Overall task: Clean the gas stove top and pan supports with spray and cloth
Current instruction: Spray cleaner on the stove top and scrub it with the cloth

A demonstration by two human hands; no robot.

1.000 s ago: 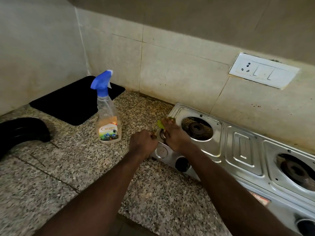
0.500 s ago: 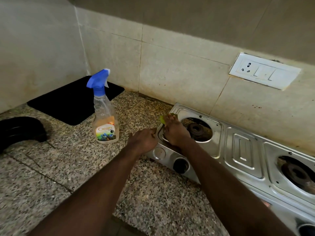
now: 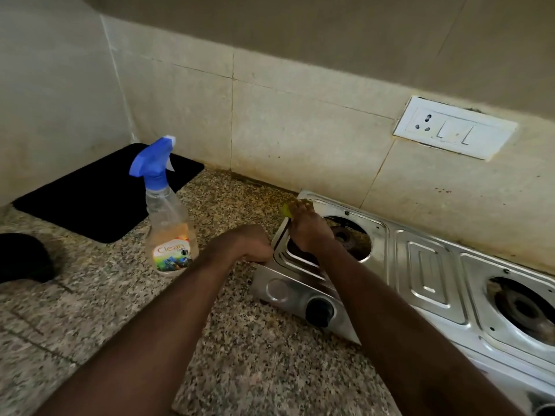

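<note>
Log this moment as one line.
step: wipe stove | right hand: presses cloth on stove's far-left corner | left hand: against stove's left edge | spray bottle: upright on counter

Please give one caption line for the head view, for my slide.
Right hand presses a green cloth on the gas stove's far left corner; left hand at its edge, spray bottle nearby.

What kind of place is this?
Most likely a home kitchen: a steel gas stove sits on a speckled stone counter against a tiled wall, with a spray bottle beside it.
</note>
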